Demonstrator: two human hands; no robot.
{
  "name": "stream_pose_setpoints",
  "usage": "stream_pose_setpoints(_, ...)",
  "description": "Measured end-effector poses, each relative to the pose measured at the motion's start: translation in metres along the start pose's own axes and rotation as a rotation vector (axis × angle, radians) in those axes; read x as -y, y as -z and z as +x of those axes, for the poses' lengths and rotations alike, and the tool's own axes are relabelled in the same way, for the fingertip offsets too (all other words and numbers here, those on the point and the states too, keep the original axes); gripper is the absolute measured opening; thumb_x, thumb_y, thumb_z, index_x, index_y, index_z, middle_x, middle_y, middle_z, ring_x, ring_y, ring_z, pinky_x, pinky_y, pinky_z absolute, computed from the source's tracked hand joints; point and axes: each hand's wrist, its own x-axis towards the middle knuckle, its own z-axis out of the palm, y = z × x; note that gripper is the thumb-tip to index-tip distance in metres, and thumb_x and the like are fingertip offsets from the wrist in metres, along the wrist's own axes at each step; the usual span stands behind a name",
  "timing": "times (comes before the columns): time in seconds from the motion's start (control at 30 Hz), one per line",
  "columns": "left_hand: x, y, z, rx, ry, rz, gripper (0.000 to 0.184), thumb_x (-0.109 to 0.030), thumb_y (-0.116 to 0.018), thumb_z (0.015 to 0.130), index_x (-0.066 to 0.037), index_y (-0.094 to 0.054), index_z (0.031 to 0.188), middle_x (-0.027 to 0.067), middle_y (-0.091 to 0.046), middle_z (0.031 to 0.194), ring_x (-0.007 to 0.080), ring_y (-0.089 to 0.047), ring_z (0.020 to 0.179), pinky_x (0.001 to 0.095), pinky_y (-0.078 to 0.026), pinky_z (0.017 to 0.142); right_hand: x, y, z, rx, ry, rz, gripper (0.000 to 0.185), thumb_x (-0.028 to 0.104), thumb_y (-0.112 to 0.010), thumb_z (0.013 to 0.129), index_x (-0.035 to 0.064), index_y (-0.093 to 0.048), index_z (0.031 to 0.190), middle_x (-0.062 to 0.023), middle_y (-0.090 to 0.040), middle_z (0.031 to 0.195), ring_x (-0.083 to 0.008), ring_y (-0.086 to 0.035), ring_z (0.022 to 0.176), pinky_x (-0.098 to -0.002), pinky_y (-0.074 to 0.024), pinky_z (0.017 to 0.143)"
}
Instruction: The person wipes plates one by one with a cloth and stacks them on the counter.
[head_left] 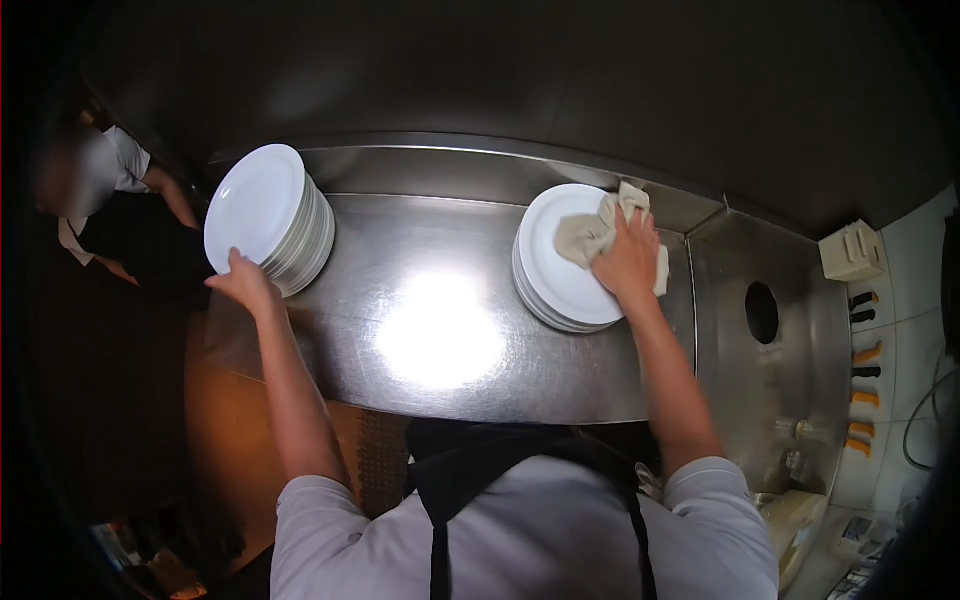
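Observation:
A tall stack of white plates (312,245) stands at the left end of the steel counter. My left hand (246,284) grips the near rim of its top plate (258,200), thumb on the upper face; the fingers beneath are partly hidden. At the right, a lower stack of white plates (545,300) rests on the same counter. My right hand (630,258) is closed on a beige cloth (585,238), pressed against the right side of that stack's top plate. Part of the cloth hangs past the rim.
The steel counter (400,240) reflects a bright glare and has a raised back edge. To the right, a steel section has a round hole (761,312). Knives with black and yellow handles (866,365) hang beside a white holder (852,251). Another person (130,210) stands at far left.

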Motion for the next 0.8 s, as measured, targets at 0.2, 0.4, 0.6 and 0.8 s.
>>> stream_pose_setpoints(0.2,-0.034,-0.008,-0.152,0.365,-0.453,-0.225,0.055,-0.012,-0.045,0.1,0.005,-0.025,0.147,0.0181,-0.04,0.146,0.0261,-0.04,0.133,0.0353,-0.033,0.108,0.065,0.006,-0.009,0.264,0.267,0.427,0.082,0.022,-0.068,0.072,0.0051,-0.038,0.147,-0.0299,-0.042,0.143,-0.0378,-0.033,0.14,-0.0444,-0.0181,0.12)
stream_pose_setpoints(0.4,-0.006,-0.019,-0.24,0.992,0.065,-0.266,0.05,-0.033,-0.033,0.106,-0.001,-0.04,0.143,0.0152,-0.049,0.14,0.0254,-0.048,0.128,0.0388,-0.037,0.106,-0.033,0.033,-0.057,0.502,0.354,0.282,0.081,0.019,-0.069,0.072,0.0034,-0.039,0.146,-0.0269,-0.04,0.147,-0.037,-0.032,0.142,-0.0445,-0.0198,0.12)
stream_pose_setpoints(0.6,0.002,-0.05,-0.298,1.425,0.651,-0.185,0.071,-0.053,-0.023,0.105,0.005,-0.048,0.135,0.0174,-0.057,0.132,0.0268,-0.051,0.127,0.0414,-0.04,0.105,0.022,-0.017,0.013,0.219,0.219,0.27,0.078,0.027,-0.068,0.076,-0.0003,-0.038,0.144,-0.027,-0.045,0.141,-0.0369,-0.033,0.14,-0.0504,-0.0214,0.117)
stream_pose_setpoints(0.8,0.0,-0.08,-0.296,1.238,0.598,-0.106,0.062,-0.052,-0.041,0.101,0.004,-0.058,0.122,0.0126,-0.066,0.112,0.0191,-0.061,0.102,0.033,-0.046,0.093,0.037,0.048,-0.069,0.398,0.436,0.575,0.07,0.023,-0.073,0.07,-0.0035,-0.052,0.131,-0.0294,-0.048,0.138,-0.0375,-0.038,0.138,-0.0462,-0.0245,0.118)
